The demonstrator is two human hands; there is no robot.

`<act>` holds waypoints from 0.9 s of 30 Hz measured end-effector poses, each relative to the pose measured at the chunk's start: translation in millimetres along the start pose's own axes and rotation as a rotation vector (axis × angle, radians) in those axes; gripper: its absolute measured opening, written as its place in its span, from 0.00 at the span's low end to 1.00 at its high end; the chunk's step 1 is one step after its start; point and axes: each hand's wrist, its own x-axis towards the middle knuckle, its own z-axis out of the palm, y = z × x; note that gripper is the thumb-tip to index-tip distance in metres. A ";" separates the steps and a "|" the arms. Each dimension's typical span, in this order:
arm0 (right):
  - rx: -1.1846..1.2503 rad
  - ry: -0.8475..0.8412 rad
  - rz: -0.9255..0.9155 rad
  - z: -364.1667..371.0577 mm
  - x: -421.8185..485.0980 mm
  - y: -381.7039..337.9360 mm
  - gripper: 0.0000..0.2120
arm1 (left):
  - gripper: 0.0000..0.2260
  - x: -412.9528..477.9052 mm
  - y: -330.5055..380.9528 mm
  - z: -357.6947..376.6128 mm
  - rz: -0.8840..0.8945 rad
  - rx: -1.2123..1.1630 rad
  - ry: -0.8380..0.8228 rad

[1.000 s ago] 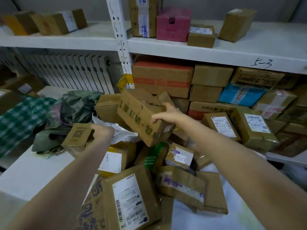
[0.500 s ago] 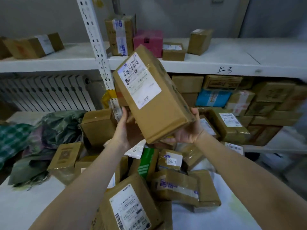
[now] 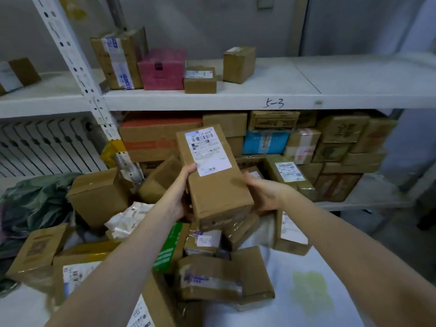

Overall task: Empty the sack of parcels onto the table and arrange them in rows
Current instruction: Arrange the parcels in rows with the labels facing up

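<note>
Parcels (image 3: 207,277) crowd the table (image 3: 278,310) beneath; left grip (image 3: 179,194) and right grip (image 3: 266,194) clamp a labelled box (image 3: 217,192).

White metal shelving (image 3: 354,79) stands against a grey wall (image 3: 212,24), radiator (image 3: 42,147) behind.

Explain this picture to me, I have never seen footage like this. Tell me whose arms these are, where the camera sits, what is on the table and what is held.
There is no machine here: the two grips are a person's bare hands. The picture comes from a camera worn on that person's head, looking forward and down. The left grip and right grip hold a brown parcel with a white label between them, raised above the table. On it lies a loose pile of parcels, not yet in rows. Behind stands a white shelf stacked with more boxes.
</note>
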 end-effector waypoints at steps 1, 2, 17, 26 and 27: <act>-0.009 0.011 0.021 -6.6 -2.4 0.8 0.54 | 0.36 3.9 -2.4 10.5 -0.018 0.026 0.017; 0.006 0.028 0.025 -14.0 -2.7 2.1 0.51 | 0.35 6.3 -3.7 19.5 -0.025 0.049 0.024; 0.132 0.103 -0.027 -108.0 -8.1 -9.2 0.36 | 0.49 53.2 -23.2 97.3 -0.005 0.099 -0.099; -0.780 0.968 0.268 -121.2 5.6 66.8 0.34 | 0.26 69.8 -51.5 92.1 -0.169 0.017 0.044; -0.799 0.931 0.375 -116.8 7.5 79.9 0.43 | 0.26 69.5 -53.6 91.0 -0.176 0.020 0.043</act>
